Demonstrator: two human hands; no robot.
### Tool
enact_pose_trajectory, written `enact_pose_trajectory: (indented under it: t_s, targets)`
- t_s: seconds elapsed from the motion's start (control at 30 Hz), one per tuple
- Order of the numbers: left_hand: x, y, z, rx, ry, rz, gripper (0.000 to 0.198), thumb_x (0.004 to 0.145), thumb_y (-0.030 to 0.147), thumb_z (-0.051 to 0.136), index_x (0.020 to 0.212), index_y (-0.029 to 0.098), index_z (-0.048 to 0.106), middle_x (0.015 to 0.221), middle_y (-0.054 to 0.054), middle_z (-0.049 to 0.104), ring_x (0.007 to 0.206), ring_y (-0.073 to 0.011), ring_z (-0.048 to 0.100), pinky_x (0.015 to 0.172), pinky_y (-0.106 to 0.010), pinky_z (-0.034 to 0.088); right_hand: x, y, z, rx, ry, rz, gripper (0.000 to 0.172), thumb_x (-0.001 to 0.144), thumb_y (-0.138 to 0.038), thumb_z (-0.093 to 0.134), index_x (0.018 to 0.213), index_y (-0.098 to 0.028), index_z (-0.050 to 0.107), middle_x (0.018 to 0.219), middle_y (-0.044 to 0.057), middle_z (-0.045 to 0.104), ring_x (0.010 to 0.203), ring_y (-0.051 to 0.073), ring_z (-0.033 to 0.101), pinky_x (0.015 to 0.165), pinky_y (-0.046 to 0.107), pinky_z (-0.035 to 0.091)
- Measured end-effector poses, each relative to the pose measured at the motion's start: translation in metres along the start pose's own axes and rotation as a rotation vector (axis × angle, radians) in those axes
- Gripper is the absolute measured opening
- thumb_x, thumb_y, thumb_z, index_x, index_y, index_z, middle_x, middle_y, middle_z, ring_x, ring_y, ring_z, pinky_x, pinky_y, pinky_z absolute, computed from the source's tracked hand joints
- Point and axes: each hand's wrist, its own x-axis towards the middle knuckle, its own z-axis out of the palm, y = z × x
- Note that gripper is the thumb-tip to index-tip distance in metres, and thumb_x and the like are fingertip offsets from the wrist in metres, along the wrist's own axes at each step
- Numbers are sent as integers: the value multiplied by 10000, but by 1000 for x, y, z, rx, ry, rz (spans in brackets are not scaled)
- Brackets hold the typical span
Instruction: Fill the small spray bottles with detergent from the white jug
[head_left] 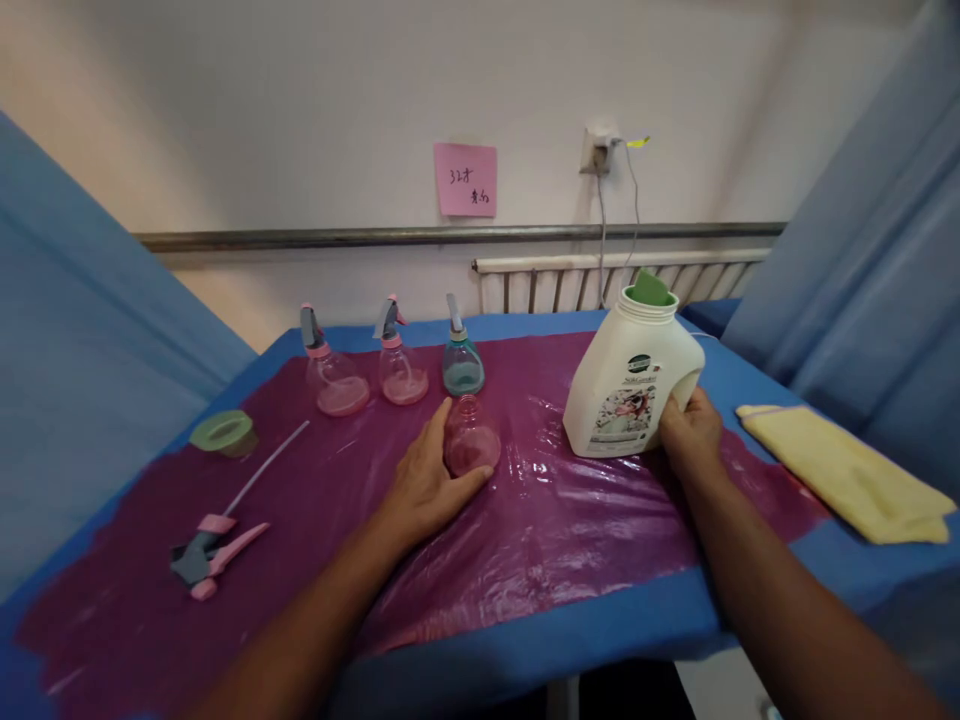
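My left hand (431, 480) is wrapped round the side of a pink see-through spray bottle (474, 440), which has no spray head and stands on the purple plastic sheet (540, 540). By its handle, my right hand (691, 432) grips a large white detergent jug (626, 375) with a green spout (649, 289) in its uncapped mouth. The jug leans slightly to the right. A grey and pink spray head (206, 548) with a long tube lies on the sheet at the left. Close behind the pink bottle stands a teal spray bottle (462, 365).
Two pink spray bottles (341, 388) (403, 375) with spray heads stand at the back left. A green cap (223, 431) lies near the left edge. At the right is a folded yellow cloth (847, 475). Blue curtains (862, 230) flank the blue-covered table (600, 625); a rail (360, 238) runs behind.
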Motion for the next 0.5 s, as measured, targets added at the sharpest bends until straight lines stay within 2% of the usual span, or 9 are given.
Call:
enact_pose_trajectory:
  t_s: [0.13,0.27,0.37,0.5]
  targets:
    - [1,-1,1,12,6,-13,1152,886,517,868,1846,226,300,1829,-214,515,1674,-471,540,1365,-682,472,-4,-6,-7,-41,38,-6,532,879,-666,718,1106,-198,830,982,100,859,875,316,746,761,404,562]
    - [4,-3,3,15,12,-55,1173,869,538,867,1848,224,302,1804,-219,547,1654,-489,559,1354,-706,472,-7,-11,-14,-77,24,18,480,893,-664,705,1130,-257,793,1045,98,865,955,369,784,814,453,602]
    - [5,-7,4,4,34,-13,1140,878,530,861,1841,241,324,1820,-201,532,1658,-479,556,1358,-704,468,-7,-14,-16,-96,-1,45,454,891,-675,694,1138,-304,782,1073,94,869,998,405,802,837,490,630]
    - [5,-11,5,-14,33,16,1108,878,508,861,1825,241,352,1803,-195,557,1644,-464,577,1358,-689,476,-5,-14,-15,-147,3,41,478,879,-676,679,1146,-292,774,1096,117,866,1022,416,793,820,488,628]
